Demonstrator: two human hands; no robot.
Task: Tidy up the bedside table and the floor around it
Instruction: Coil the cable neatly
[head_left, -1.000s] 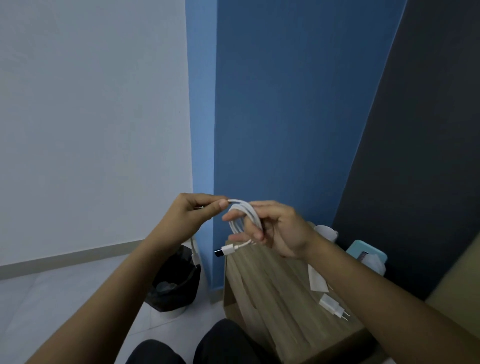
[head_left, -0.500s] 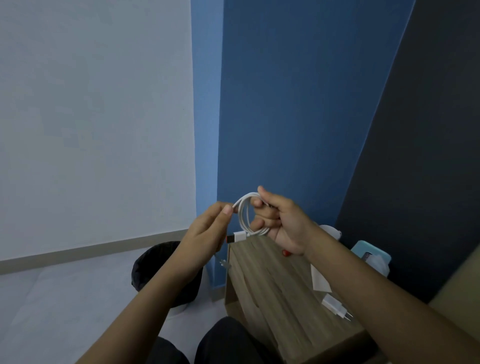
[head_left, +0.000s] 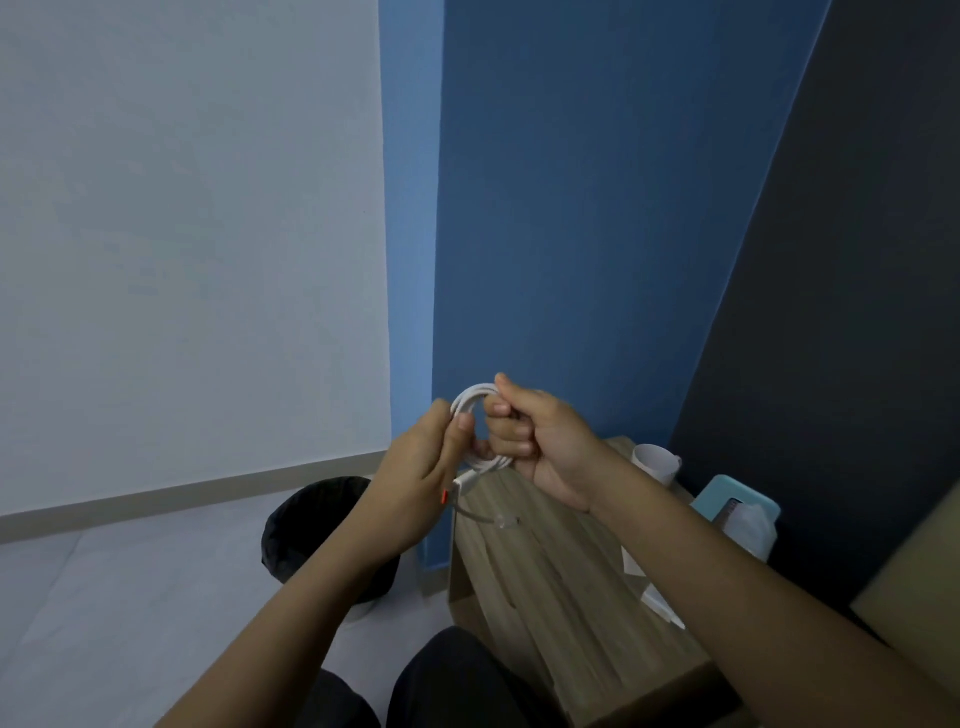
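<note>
Cable (head_left: 487, 464) (coiled) — left hand (head_left: 421, 483), right hand (head_left: 550, 447)

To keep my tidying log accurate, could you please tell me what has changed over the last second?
The right hand closed its fingers from loosely spread into a fist round the coiled white charging cable. The left hand slid from the coil's top down its left side, still pinching it; the connector end now hangs beneath that hand. The white mug on the wooden bedside table and the black bin stayed put.

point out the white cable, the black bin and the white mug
white cable (head_left: 468, 396), head view, top arc of the coil
black bin (head_left: 306, 525), head view, bag-lined inside
white mug (head_left: 655, 463), head view, side wall
</note>
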